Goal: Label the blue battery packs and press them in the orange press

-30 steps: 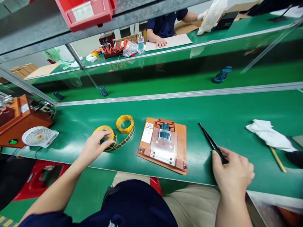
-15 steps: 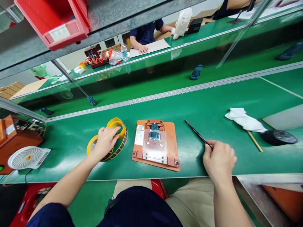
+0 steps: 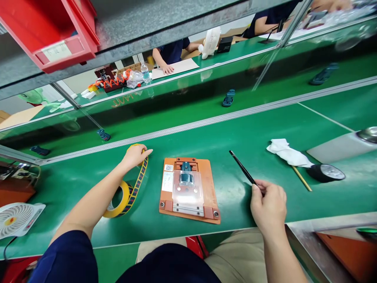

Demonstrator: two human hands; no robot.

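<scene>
My left hand (image 3: pixel 134 157) is closed on the strip end of a yellow roll of labels (image 3: pixel 126 196), thumb pointing right. The strip, printed with dark rectangles, runs in a curve from the hand down to the roll on the bench. In my right hand (image 3: pixel 269 204) is a pair of black tweezers (image 3: pixel 243 168), its tips pointing up and left above the bench. Between the hands lies an orange fixture plate (image 3: pixel 206 173) with a clear cover. A dark teal part (image 3: pixel 186 178) sits in the fixture, under the cover's upper edge.
To the right lie a crumpled white tissue (image 3: pixel 290 153), a thin wooden stick (image 3: pixel 302 179) and a black round-ended object (image 3: pixel 325 173). A small white fan (image 3: pixel 17 220) stands left. Behind the rail, a green belt (image 3: pixel 176 110) carries teal housings (image 3: pixel 229 98). Overhead hangs a red bin (image 3: pixel 59 51).
My left hand has moved up and away from the roll, stretching the label strip out. The right hand still holds the tweezers in nearly the same place. The view has shifted slightly.
</scene>
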